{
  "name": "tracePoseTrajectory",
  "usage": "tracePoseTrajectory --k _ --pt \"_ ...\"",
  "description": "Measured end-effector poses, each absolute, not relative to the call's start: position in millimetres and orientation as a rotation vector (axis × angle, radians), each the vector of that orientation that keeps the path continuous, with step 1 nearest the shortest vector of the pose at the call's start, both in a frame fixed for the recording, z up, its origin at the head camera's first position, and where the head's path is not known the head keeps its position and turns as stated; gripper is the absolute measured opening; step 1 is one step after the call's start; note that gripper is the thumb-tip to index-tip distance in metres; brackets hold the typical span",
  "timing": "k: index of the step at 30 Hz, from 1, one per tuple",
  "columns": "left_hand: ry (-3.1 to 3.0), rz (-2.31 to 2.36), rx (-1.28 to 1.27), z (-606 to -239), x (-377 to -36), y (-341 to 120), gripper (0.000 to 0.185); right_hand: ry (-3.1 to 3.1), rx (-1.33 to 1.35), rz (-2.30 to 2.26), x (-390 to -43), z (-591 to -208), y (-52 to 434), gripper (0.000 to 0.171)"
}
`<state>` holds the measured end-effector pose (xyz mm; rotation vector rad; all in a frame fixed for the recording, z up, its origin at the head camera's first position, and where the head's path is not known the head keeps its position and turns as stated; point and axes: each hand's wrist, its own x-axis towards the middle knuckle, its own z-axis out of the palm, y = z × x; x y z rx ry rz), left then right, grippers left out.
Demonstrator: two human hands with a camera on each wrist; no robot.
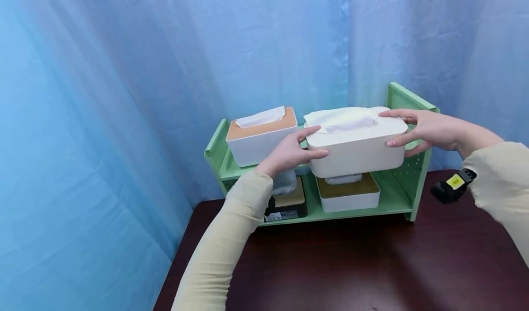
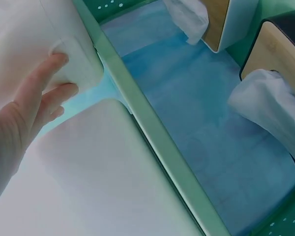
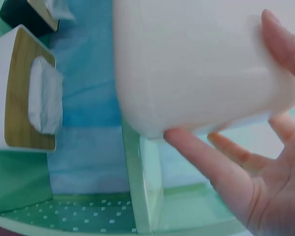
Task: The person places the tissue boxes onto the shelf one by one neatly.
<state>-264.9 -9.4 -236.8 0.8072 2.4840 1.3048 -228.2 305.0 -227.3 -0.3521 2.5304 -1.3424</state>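
Observation:
A white rounded tissue box (image 1: 357,152), with a tissue sticking out of its top, is at the right of the green rack's upper shelf and covers part of its front edge. Whether its base touches the shelf is hidden. My left hand (image 1: 289,152) holds its left end, thumb on the front and a finger at the top rim. At the other end, my right hand (image 1: 434,129) grips it; the right wrist view shows thumb and fingers (image 3: 211,162) around the corner. Left of it stands a white tissue box with a tan lid (image 1: 264,134).
On the lower shelf are a white tissue box with a wooden lid (image 1: 351,200) and a black one with a wooden lid (image 1: 303,200), partly behind my left arm. The green rack (image 1: 421,178) stands on a dark table (image 1: 330,265) before blue curtains (image 1: 268,40).

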Motion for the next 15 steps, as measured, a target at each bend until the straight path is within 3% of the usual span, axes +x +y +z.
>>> tracePoseTrajectory --k 15 --pt "2.542 1.265 0.760 -237 -284 10 0.071 2.369 -0.361 -1.437 -256 -229 312 0.089"
